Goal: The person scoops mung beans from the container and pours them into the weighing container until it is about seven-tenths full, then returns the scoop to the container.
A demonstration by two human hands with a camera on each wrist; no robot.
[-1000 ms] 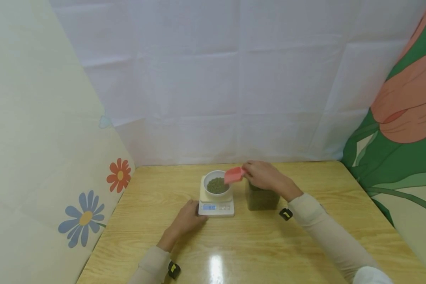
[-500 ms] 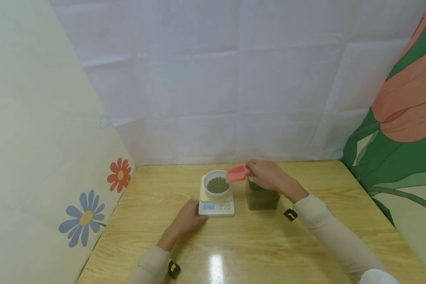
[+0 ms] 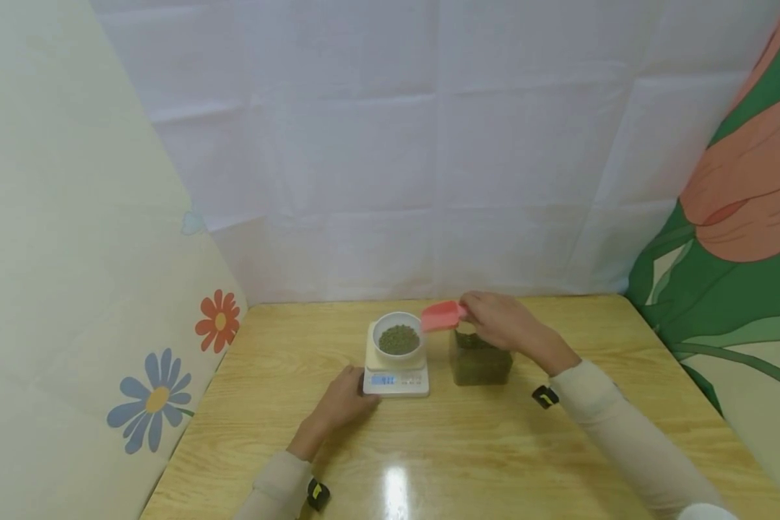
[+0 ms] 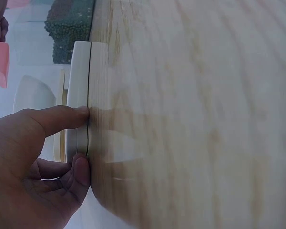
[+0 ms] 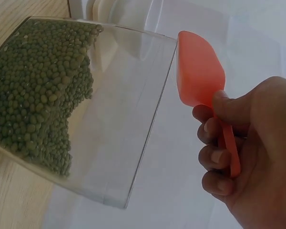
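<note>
Pink scoop [image 3: 440, 318] hung by the right rim of a white bowl [image 3: 396, 355] of green beans [image 3: 399, 340], its handle [image 5: 234, 162] gripped in the right hand [image 3: 503, 321]. Bowl sat on a scale [image 3: 406, 388]; left hand [image 3: 343, 399] held the scale's near left corner between thumb and fingers. Clear bean container [image 3: 481, 368] stood to the right on the table [image 3: 455, 455].

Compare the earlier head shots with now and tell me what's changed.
The right grip has carried the pink scoop rightward, away from the white bowl and toward the clear container. Nothing was taken up or let go. The left grip stayed on the scale; bowl, container and scale kept their places.
</note>
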